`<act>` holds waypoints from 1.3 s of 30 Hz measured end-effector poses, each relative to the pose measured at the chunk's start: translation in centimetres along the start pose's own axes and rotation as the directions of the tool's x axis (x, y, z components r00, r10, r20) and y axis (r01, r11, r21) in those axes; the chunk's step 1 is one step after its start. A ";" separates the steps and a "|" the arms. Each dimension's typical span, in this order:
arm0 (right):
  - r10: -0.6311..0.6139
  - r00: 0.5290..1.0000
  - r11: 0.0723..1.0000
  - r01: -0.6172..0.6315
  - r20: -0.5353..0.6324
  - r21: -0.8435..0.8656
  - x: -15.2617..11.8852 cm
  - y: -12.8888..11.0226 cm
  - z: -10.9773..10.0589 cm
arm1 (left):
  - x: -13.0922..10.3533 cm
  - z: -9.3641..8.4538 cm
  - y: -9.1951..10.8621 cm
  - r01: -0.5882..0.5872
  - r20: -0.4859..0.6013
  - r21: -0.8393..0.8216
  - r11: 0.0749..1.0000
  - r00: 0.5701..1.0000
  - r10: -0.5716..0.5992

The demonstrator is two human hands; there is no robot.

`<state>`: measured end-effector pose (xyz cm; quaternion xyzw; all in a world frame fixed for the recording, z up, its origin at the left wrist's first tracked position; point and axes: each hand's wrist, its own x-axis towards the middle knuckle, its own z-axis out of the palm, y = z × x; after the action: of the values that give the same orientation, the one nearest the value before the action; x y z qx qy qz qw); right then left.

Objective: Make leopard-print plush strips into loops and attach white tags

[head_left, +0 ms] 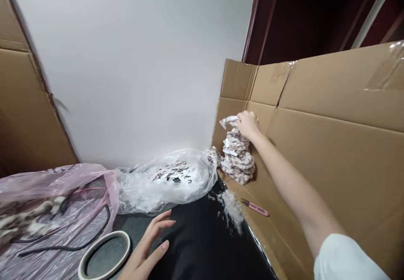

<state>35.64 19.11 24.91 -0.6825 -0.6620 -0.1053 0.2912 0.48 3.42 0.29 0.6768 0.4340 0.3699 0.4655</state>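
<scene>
At the upper right, my right hand (248, 124) is closed on a fluffy brown-and-white piece (229, 121) with a whitish strip on it. It is directly above a stack of similar fluffy pieces (241, 162), from which several white tags stick out. My left hand (147, 248) hovers over the black sheet (189, 238), fingers apart and holding nothing. Beside that hand lies a cream-coloured ring (83, 267). Pink-handled thread snips (257, 208) rest on cardboard below the stack. Whether the held piece touches the stack, I cannot tell.
A clear plastic bag (135, 191) holds white fluff and a heap of cut scraps. On the left, a pink plastic bag (85, 221) holds fluffy pieces and a dark cord (72, 248). Loose fluff (232, 210) lies near the snips. A cardboard wall (341, 145) borders the right.
</scene>
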 end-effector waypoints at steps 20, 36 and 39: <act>0.153 0.988 0.969 -0.151 -0.002 -0.198 2.6 10.5 7.3 | -4.9 -5.5 0.0 -0.028 -0.285 0.401 0.916 0.946 0.154; -0.583 0.812 0.762 0.541 0.016 0.357 -23.9 -2.9 11.8 | -1.5 -23.5 -2.7 0.636 -0.641 0.756 0.157 0.767 -0.018; -0.589 0.797 0.741 0.465 0.136 0.484 -29.0 -4.1 13.6 | 0.4 -24.8 -3.0 0.607 -0.602 0.780 0.153 0.795 -0.082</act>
<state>25.49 1.82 -0.37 -0.3916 -0.8698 0.0608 0.2938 -22.50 12.02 4.75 0.5922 0.8009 0.0423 -0.0779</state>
